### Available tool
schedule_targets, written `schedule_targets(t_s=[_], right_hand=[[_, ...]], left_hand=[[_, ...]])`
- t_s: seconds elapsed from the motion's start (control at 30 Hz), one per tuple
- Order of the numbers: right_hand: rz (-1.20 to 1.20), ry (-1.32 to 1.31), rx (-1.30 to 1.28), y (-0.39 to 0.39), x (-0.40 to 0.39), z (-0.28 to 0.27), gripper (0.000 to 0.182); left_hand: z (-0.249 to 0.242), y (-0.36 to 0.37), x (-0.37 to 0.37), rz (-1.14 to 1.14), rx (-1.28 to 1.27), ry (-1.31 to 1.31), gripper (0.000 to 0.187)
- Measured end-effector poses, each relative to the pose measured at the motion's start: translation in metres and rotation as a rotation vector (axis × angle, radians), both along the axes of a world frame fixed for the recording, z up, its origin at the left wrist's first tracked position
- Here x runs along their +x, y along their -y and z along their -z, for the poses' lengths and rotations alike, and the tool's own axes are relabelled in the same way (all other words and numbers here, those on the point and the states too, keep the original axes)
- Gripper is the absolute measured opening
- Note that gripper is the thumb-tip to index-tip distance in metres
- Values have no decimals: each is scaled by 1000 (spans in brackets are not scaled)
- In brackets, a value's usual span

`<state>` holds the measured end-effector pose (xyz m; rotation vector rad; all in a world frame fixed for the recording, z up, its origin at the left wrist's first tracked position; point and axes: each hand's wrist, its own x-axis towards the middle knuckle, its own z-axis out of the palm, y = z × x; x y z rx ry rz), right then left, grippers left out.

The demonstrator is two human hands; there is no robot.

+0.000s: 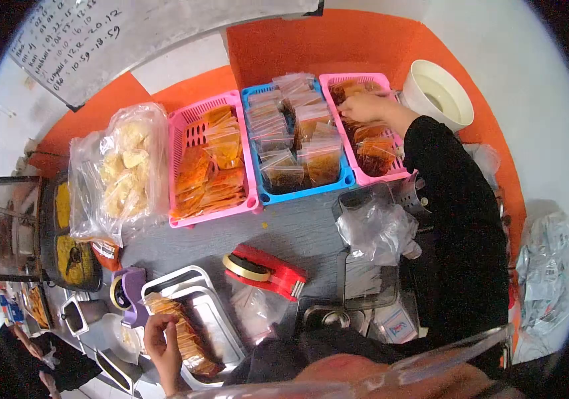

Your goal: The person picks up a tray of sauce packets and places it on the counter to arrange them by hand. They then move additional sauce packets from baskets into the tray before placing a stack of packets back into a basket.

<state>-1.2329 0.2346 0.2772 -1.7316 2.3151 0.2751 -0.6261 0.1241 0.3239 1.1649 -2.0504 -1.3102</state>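
My right hand (pixel 363 108) reaches into the right pink basket (pixel 327 83), its fingers among small bags of dark red sauce (pixel 375 156); what the fingertips grip, if anything, is hidden. At the lower left, my left hand (pixel 163 342) is raised with bent fingers over a metal tray (pixel 221 326). Beside and partly behind this hand, a row of folded brown food pieces (pixel 188 339) lies on the tray. Thumb and forefinger come close together, and I cannot make out anything between them.
A blue basket (pixel 347 181) and a left pink basket (pixel 251 199) hold filled bags. Nearby are a red tape dispenser (pixel 278 276), a purple one (pixel 135 309), a bag of pale food (pixel 125 173), a white bucket (pixel 457 110) and clear plastic bags (pixel 377 229). A co-worker (pixel 65 362) is at lower left.
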Motion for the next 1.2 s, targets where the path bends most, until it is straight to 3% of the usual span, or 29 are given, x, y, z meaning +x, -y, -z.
schedule_targets(t_s=[0.07,0.13,0.27,0.33,0.47,0.53,0.63,0.77,0.83,0.93,1.07,1.13,1.2], right_hand=[[3,52,13,2,-6,0,28],[267,193,-164,-2,-17,9,33],[286,168,-239,-9,-24,-4,32],[160,44,-429,-14,-35,-4,27],[174,-176,-471,-11,-31,-2,27],[395,-548,-501,-9,-24,2,24],[410,-556,-452,-12,-25,6,22],[425,-491,-278,-2,-41,7,21],[352,-187,-378,-2,-49,11,22],[216,-140,-491,-2,-51,16,19],[225,-100,-437,-7,-57,27,18],[173,-5,-559,-10,-46,19,16],[216,-55,-411,-6,-56,25,16]], left_hand=[[3,0,0,28,-18,-41,7],[2,1,0,32,-26,-49,7],[-2,4,-1,13,-6,-35,6],[1,6,0,21,-16,-39,6],[0,6,-8,37,-34,-51,6],[1,8,-9,37,-29,-33,6],[4,10,-7,23,-17,-18,6],[4,14,-6,0,-3,-17,7],[5,15,-5,10,-5,-4,7],[5,13,-9,21,-4,-4,7],[6,14,-10,37,-6,-20,6],[6,13,-8,21,0,-14,6],[8,14,-6,10,5,-10,6]])
